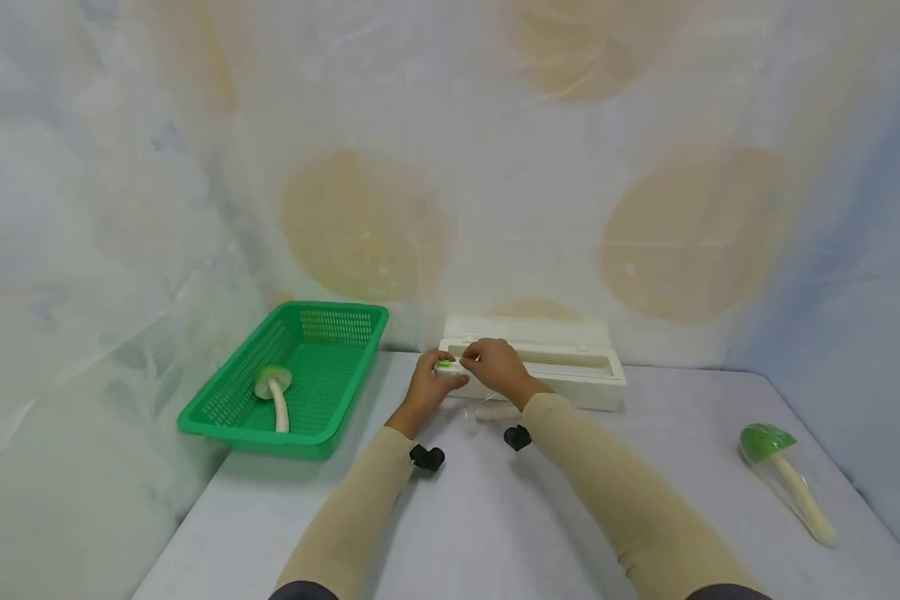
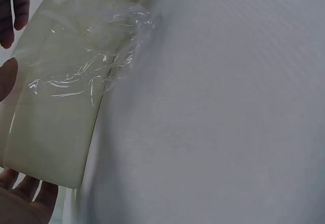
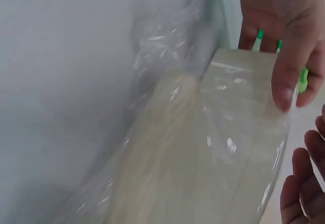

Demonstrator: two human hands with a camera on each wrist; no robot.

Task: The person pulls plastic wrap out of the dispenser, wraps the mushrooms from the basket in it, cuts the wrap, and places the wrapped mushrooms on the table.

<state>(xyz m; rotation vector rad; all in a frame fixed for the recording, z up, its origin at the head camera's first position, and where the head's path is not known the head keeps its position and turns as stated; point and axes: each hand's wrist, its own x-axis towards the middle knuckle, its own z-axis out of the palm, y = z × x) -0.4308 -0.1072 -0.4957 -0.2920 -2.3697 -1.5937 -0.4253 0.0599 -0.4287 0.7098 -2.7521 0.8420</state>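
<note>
A long white cling film box [image 1: 585,392] stands at the back of the table, its lid [image 1: 562,333] raised. My left hand [image 1: 425,392] grips its left end, thumb over the top and fingers round the end, beside a bright green slider [image 3: 303,81]. Just right of it, my right hand [image 1: 495,367] hovers over the front edge, fingers loosely bent and apart, with nothing visible between them. Clear film [image 2: 76,76] drapes down the box's front. Before the box lies a pale mushroom stem [image 3: 157,137] under the film; its cap is hidden.
A green plastic basket [image 1: 356,392] at the left holds a green-capped mushroom [image 1: 273,385] with a long white stem. Another green-capped mushroom [image 1: 791,483], wrapped in clear film, lies near the table's right edge. A patterned curtain [image 1: 487,200] hangs behind the table.
</note>
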